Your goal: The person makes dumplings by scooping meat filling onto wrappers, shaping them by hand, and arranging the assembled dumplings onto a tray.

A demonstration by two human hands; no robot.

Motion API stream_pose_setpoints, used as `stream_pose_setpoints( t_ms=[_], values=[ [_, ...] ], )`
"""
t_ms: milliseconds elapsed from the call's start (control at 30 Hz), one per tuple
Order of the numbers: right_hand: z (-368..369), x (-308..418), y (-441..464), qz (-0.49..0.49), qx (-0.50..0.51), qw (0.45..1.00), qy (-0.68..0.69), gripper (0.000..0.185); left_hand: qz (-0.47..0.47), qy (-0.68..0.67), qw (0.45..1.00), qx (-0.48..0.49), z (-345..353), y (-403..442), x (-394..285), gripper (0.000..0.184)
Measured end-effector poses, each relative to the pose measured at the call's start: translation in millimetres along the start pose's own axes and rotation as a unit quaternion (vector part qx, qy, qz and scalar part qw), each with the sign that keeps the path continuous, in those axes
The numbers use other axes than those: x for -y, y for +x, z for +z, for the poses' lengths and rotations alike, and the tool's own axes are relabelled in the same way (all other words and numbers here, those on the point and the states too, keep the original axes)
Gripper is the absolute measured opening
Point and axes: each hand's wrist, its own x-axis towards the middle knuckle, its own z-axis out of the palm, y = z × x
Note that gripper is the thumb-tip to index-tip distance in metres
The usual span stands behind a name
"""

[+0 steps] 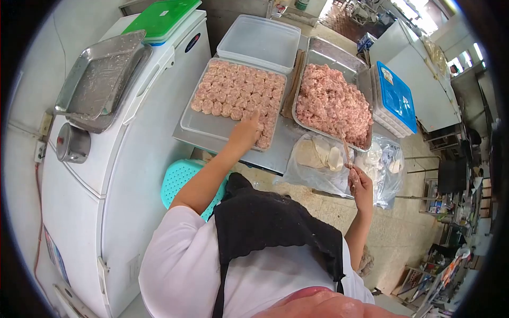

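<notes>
My left hand point(245, 133) reaches down into a shallow plastic tray point(199, 124) set with close rows of small meat-filled dumplings point(233, 87). Its fingers are bunched around a dumpling at the front edge of the rows, and the fingertips are hard to separate from the meat. My right hand point(361, 185) is closed on a thin wooden stick point(348, 151), whose far end reaches the edge of the ground meat point(331, 100). That meat is heaped in a deep metal pan point(330, 49). Under the stick, round dough wrappers point(310, 153) lie on a clear plastic bag point(297, 174).
Behind the dumplings is an upturned clear lid or tray point(260, 40). Blue-lidded containers point(395, 93) are stacked right of the pan. A white chest freezer point(143, 138) at left bears metal trays point(98, 77), a metal pot point(73, 144) and a green lid point(161, 18). A turquoise stool point(183, 177) stands below.
</notes>
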Motion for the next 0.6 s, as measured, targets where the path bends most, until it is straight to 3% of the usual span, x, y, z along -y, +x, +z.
stream_pose_setpoints(
  t_ms=[133,233,333,433,500,600],
  values=[
    [0,-7,-9,0.016,-0.010,1.000,0.008,0.031,0.067,-0.037,0.995,-0.067,-2,-5,6,0.080],
    [-2,-4,-7,0.016,-0.010,1.000,0.019,0.031,-0.079,-0.058,0.991,0.093,-37,-9,-14,0.077],
    [-3,1,3,-0.013,-0.008,1.000,-0.019,0.032,-0.105,-0.048,0.989,0.087,-29,-3,-16,0.074],
    [-14,0,20,-0.039,0.020,0.997,-0.062,0.034,0.089,-0.022,0.989,-0.117,11,-2,9,0.072],
    [-26,7,33,-0.060,0.052,0.995,-0.067,0.035,0.036,-0.036,0.998,-0.046,1,-6,4,0.071],
    [-66,2,69,-0.166,0.010,0.928,-0.333,0.031,-0.109,-0.010,0.989,0.100,-38,7,-33,0.072]
  ],
)
